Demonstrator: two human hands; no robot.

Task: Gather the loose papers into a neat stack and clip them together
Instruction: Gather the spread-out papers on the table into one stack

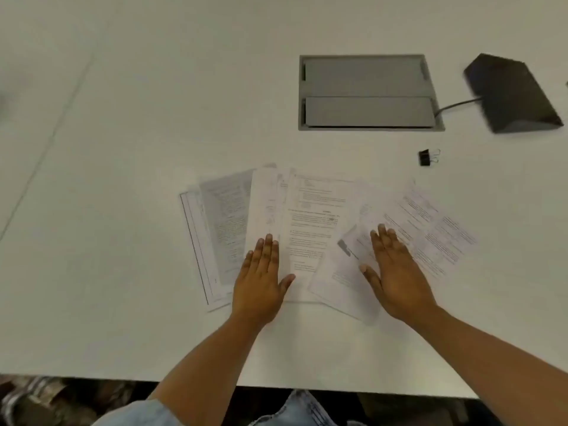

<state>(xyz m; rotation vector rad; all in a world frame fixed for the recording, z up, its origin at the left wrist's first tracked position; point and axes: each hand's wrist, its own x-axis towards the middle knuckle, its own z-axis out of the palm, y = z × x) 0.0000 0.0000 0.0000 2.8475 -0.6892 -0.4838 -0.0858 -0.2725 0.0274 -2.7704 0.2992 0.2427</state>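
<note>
Papers [313,222] fanned out across the white table [123,179], overlapping, not yet squared up: printed sheets, text too blurred to read. Leftmost sheet has a ruled border and sits angled; a grey-looking page lies on top of it, then a couple of pale pages, then a central text page, then two more sheets splayed off to the right at a steeper angle. Left hand [261,278] lies flat, palm down, fingers extended and close together, thumb out to the side, pressing on the pages left of centre. Right hand [393,272] also flat, palm down, fingers straight and slightly spread, resting on the right-hand sheets. Neither hand grips anything; both just lie open on the paper. Binder clip [425,157], black with wire handles, sits on the bare table beyond and right of the fan, apart from the sheets and well clear of both hands. Farther back, a grey recessed cable hatch [368,92] is set into the tabletop. Right of it a black wedge-shaped device [513,93] has a cable [458,104] running to the hatch corner. Near table edge at the bottom, blue denim below it.
</note>
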